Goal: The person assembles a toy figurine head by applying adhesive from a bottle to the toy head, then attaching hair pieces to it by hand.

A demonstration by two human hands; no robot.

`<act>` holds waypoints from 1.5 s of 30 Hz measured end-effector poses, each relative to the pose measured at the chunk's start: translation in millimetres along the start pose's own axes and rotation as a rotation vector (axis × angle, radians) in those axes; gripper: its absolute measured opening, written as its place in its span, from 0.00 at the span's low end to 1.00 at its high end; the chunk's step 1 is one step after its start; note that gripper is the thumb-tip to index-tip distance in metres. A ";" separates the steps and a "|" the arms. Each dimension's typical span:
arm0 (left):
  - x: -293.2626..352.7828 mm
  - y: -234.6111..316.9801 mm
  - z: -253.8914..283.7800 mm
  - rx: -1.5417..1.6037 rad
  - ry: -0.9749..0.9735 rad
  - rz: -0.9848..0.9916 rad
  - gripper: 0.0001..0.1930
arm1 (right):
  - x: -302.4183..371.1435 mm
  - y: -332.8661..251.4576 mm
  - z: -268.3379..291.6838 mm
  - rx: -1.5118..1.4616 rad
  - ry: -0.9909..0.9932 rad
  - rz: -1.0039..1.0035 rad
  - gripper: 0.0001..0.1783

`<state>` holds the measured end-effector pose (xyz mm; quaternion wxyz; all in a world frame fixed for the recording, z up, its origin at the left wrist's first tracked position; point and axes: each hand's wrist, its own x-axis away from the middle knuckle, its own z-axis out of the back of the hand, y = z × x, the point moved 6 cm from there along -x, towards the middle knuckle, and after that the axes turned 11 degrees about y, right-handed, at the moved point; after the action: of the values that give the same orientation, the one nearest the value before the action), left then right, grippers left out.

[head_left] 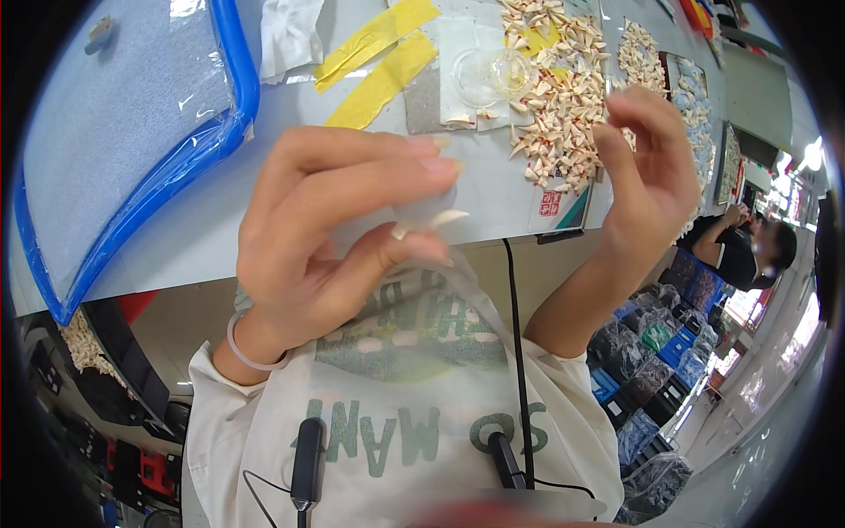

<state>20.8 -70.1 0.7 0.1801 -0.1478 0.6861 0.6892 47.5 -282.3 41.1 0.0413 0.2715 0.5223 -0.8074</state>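
Observation:
My left hand (334, 220) is raised in front of the table's near edge, its fingers bent over the thumb. A small cream, pointed, tooth-like piece (440, 220) lies against that thumb. A blurred greyish thing (429, 204) shows between thumb and fingers; its kind is unclear. My right hand (650, 163) hovers at the right edge of a spread pile of similar tooth-like pieces (563, 132), some with red marks. Its fingers are curled, with thumb and forefinger apart and nothing visible between them. Clear round dishes (480, 75) stand at the pile's left side.
A blue-rimmed tray (242, 75) wrapped in plastic takes up the table's left side. Yellow tape strips (383, 79) and white tissue (290, 40) lie farther back. More pieces (641, 57) lie at the right. A black cable (519, 352) hangs before me. Another person (735, 251) sits at the right.

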 end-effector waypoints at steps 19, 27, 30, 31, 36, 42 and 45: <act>-3.4 -4.0 -2.7 -0.008 -0.029 0.039 0.21 | -14.5 27.7 -12.0 0.530 -0.243 0.168 0.06; -3.0 -3.4 -2.7 0.019 -0.036 0.039 0.21 | -13.9 27.6 10.0 0.371 -0.044 0.049 0.05; -3.1 -2.8 -3.0 0.023 -0.037 0.028 0.21 | -9.9 26.6 12.2 0.156 0.016 -0.098 0.07; -2.9 -2.8 -2.7 0.030 -0.033 0.030 0.21 | -8.3 25.6 14.1 0.157 0.015 -0.097 0.07; -3.4 -4.3 -1.3 0.047 -0.036 0.016 0.21 | 9.4 32.9 8.0 -0.386 -0.117 -0.407 0.09; -0.8 -10.3 -1.2 0.172 -0.029 0.129 0.21 | 15.8 31.0 -3.0 -0.545 -0.252 -0.309 0.09; -4.6 -12.5 -1.5 0.188 -0.063 0.062 0.21 | 14.7 29.5 -6.3 -0.519 -0.165 -0.310 0.09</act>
<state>30.4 -71.9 -8.4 0.1933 -0.0870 0.7459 0.6315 47.8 -287.0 7.8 0.0278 0.1026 0.7409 -0.6632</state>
